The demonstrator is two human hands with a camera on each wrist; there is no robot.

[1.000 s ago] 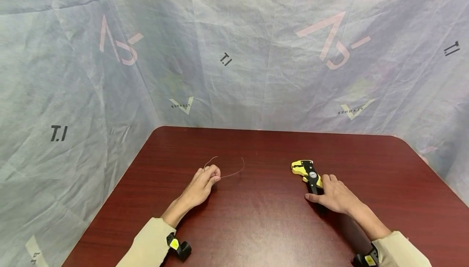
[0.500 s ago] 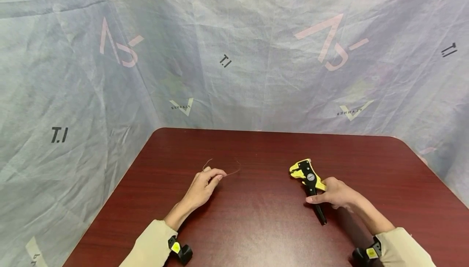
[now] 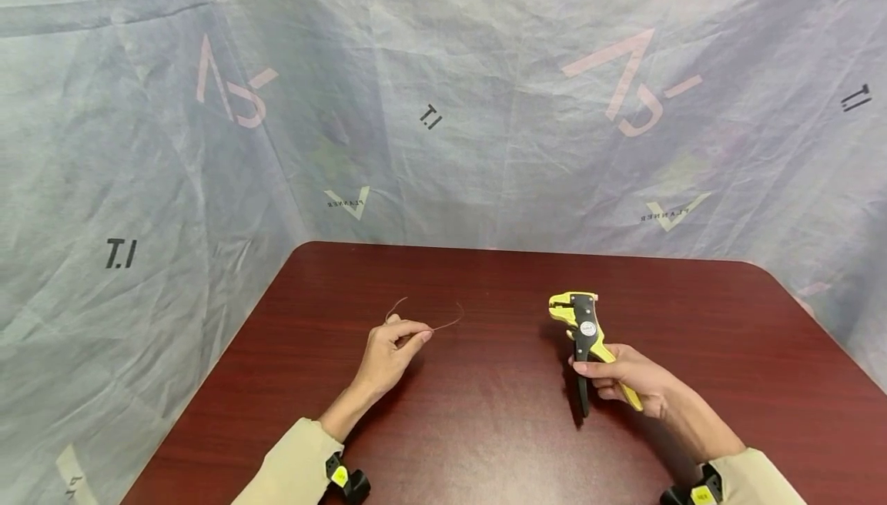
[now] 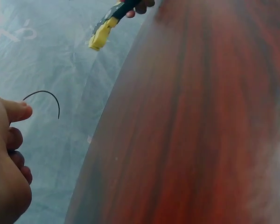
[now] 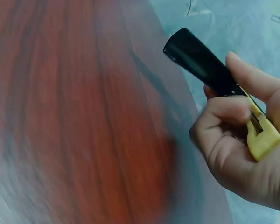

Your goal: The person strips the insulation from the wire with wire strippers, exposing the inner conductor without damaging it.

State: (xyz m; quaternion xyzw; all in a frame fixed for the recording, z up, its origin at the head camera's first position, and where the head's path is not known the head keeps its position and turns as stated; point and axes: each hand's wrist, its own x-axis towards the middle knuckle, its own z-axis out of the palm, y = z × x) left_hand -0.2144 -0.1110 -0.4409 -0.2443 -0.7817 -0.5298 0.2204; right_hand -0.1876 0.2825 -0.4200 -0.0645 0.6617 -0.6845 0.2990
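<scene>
Between thumb and fingertips, the left hand pinches a thin wire whose two ends curve out on either side of the hand. In the left wrist view the wire arcs out past the thumb of the left hand. The right hand grips a yellow and black plier-like tool, its head pointing away and its handles spread. The right wrist view has the right hand's fingers curled round the tool, with the black handle sticking out.
A dark red wooden table lies under both hands. Grey printed cloth hangs behind the table and at its sides. Each wrist wears a small black camera, the left one near the table's front.
The right hand has picked up the tool, turned its head upright and wrapped its fingers round the handles. The left hand has shifted slightly right with the wire.
</scene>
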